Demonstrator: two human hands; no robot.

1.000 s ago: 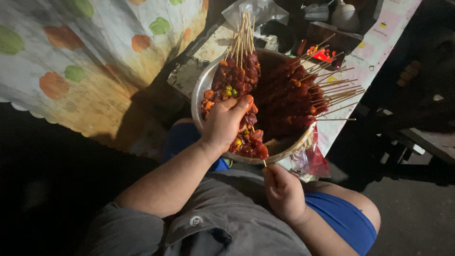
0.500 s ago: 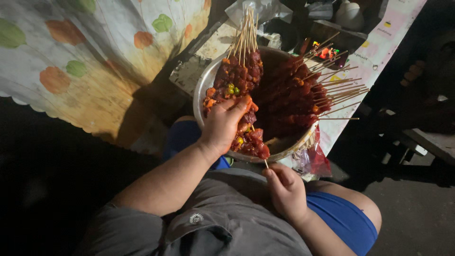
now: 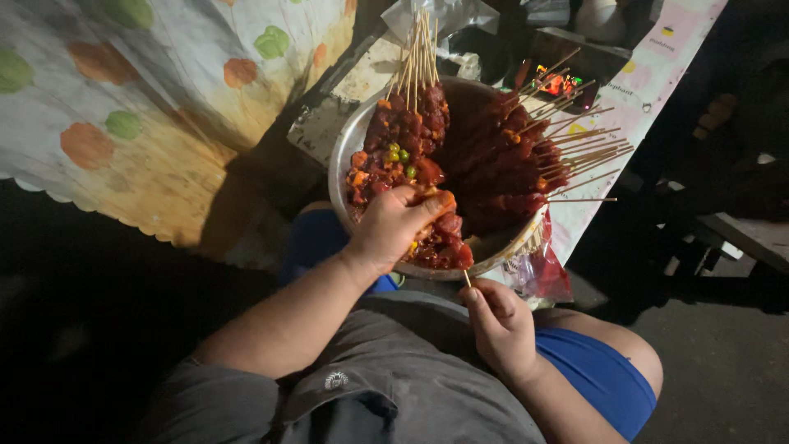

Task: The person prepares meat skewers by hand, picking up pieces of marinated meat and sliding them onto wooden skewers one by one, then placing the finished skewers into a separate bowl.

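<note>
Two hands busy | our left hand pinches meat in the bowl | our right hand grips a skewer | threading underway; next we judge another piece needs lining up on the tip

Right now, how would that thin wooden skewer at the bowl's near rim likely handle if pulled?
The skewer looks thin, so probably light and bendable. The wet, glossy meat it runs into may be slippery. The right hand pinches only its tip, so it might twist.

The left hand sits just above frame centre, fingers curled shut in a grip, its bare forearm running back toward 7 o'clock. The right hand lies at 4 o'clock from it, palm up, thumb and fingertips pinched together, wrist bent toward 5 o'clock.
</note>
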